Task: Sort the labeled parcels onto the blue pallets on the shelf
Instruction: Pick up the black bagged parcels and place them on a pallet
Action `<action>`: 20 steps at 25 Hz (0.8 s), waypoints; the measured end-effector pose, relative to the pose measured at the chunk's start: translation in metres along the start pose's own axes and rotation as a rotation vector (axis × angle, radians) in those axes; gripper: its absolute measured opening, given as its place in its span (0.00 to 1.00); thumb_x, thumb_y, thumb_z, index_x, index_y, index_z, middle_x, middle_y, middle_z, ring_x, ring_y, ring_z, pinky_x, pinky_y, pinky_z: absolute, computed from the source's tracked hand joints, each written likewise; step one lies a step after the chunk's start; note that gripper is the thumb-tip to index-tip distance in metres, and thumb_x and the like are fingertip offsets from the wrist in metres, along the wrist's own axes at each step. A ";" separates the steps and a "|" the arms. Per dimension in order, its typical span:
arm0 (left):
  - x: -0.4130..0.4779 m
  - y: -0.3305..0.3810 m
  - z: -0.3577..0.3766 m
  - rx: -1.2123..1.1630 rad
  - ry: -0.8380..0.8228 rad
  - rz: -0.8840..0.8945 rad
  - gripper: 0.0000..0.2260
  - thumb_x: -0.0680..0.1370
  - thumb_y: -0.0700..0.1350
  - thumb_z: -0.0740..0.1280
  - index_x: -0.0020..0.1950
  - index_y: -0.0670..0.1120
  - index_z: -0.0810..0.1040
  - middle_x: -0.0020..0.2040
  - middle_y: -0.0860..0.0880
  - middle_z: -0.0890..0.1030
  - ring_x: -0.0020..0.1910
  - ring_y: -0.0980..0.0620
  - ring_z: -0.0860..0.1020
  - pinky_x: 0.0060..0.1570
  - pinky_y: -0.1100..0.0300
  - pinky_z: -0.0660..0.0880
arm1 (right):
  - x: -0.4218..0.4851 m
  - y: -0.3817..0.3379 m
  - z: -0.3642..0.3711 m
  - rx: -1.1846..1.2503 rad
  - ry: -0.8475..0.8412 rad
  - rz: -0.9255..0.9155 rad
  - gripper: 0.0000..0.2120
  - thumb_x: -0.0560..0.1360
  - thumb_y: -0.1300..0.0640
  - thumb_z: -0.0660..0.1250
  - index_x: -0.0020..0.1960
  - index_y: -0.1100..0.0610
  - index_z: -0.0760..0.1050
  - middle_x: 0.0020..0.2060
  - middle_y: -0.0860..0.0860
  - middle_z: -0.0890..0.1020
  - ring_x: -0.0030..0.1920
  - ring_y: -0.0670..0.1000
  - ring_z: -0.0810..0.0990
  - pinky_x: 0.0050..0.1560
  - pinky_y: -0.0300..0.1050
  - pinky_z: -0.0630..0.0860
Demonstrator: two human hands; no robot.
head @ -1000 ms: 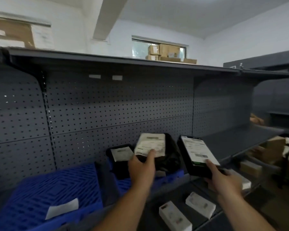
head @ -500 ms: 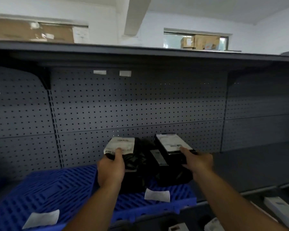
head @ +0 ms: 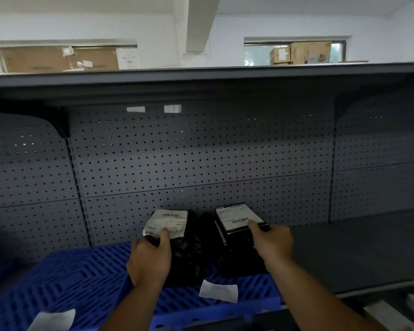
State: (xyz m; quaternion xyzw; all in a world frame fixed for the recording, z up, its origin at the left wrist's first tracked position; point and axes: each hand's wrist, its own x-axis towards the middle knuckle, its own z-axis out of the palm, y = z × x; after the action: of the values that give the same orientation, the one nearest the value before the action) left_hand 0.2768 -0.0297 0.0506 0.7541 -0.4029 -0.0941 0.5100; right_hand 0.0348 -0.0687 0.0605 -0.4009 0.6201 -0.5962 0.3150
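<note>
Grey pegboard shelving [head: 201, 151], white walls [head: 81, 25], windows [head: 256, 54]

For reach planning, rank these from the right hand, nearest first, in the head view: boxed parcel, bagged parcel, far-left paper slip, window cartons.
1. boxed parcel, gripped by the right hand.
2. bagged parcel, just left.
3. far-left paper slip, front-left on the blue pallet.
4. window cartons, far behind, upper right.

Left hand [head: 150, 256], right hand [head: 271, 242]: fingers [head: 253, 224] curled

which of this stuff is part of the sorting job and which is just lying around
Job: bag parcel in left hand; box parcel in right hand; blue pallet.
Lying about: cardboard boxes at the window; white boxes, lower right.
</note>
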 end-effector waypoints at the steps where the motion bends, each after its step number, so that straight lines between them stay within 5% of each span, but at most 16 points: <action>1: 0.001 -0.001 -0.001 0.045 0.011 -0.002 0.27 0.80 0.63 0.61 0.59 0.38 0.79 0.60 0.39 0.78 0.57 0.37 0.77 0.60 0.41 0.75 | -0.002 -0.001 -0.002 -0.053 -0.005 -0.029 0.11 0.75 0.49 0.75 0.44 0.58 0.84 0.38 0.51 0.84 0.38 0.53 0.84 0.39 0.51 0.85; 4: 0.004 -0.002 -0.002 0.075 0.027 -0.035 0.28 0.80 0.62 0.61 0.61 0.37 0.77 0.63 0.39 0.76 0.61 0.37 0.75 0.61 0.43 0.74 | -0.006 0.002 -0.004 -0.399 -0.014 -0.111 0.17 0.77 0.38 0.68 0.45 0.52 0.82 0.33 0.45 0.77 0.36 0.48 0.78 0.47 0.48 0.80; 7: 0.006 -0.004 0.003 -0.011 0.028 -0.076 0.26 0.80 0.62 0.61 0.62 0.40 0.77 0.64 0.40 0.75 0.60 0.39 0.76 0.58 0.47 0.75 | -0.005 0.006 -0.004 -0.687 0.006 -0.095 0.25 0.77 0.31 0.57 0.53 0.49 0.81 0.46 0.50 0.82 0.53 0.54 0.78 0.63 0.54 0.68; 10: 0.007 -0.004 0.005 -0.015 0.030 -0.113 0.27 0.79 0.63 0.61 0.66 0.43 0.77 0.67 0.41 0.74 0.62 0.40 0.76 0.59 0.48 0.74 | 0.003 0.008 -0.003 -0.717 -0.037 -0.048 0.30 0.76 0.28 0.55 0.60 0.49 0.79 0.61 0.52 0.80 0.66 0.58 0.73 0.66 0.56 0.64; 17: 0.003 -0.005 0.001 -0.098 -0.015 -0.143 0.36 0.77 0.65 0.64 0.77 0.44 0.63 0.74 0.43 0.70 0.68 0.41 0.73 0.65 0.44 0.73 | 0.007 0.014 0.004 -0.696 -0.065 -0.023 0.35 0.76 0.27 0.53 0.65 0.53 0.77 0.64 0.55 0.78 0.66 0.59 0.73 0.69 0.59 0.65; 20: -0.007 -0.002 -0.013 -0.006 0.101 0.039 0.40 0.74 0.70 0.63 0.78 0.46 0.63 0.73 0.43 0.70 0.70 0.41 0.71 0.68 0.41 0.70 | -0.002 0.016 -0.001 -0.689 0.082 -0.244 0.34 0.76 0.32 0.58 0.69 0.58 0.74 0.66 0.60 0.75 0.67 0.62 0.72 0.69 0.64 0.67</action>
State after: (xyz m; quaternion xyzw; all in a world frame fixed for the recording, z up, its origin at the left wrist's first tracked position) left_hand 0.2803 -0.0158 0.0527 0.7483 -0.3912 -0.0471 0.5336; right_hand 0.0329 -0.0674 0.0451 -0.5301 0.7444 -0.4010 0.0630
